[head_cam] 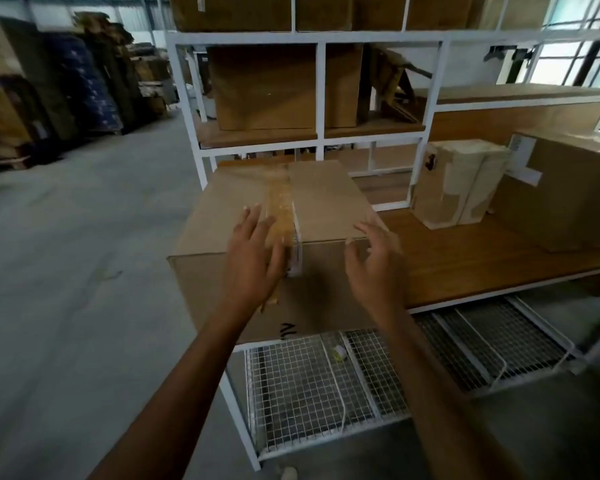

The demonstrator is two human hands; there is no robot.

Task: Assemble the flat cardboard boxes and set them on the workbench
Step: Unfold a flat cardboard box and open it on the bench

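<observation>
Brown box (257,202), white rack (321,39), prob. blue stacks (94,88).

Daylight enters through the gridded glass window (579,53) at upper right; its panes are overexposed to pale white. The interior is moderately dim, with soft, diffuse shadow under the brown wooden bench (482,265). At far left the stacked dark pallet goods (59,95) are smeared by motion blur. The left hand (253,258) and right hand (374,268) show soft edges. The white metal shelving uprights (187,109) bow from wide-angle distortion.
</observation>
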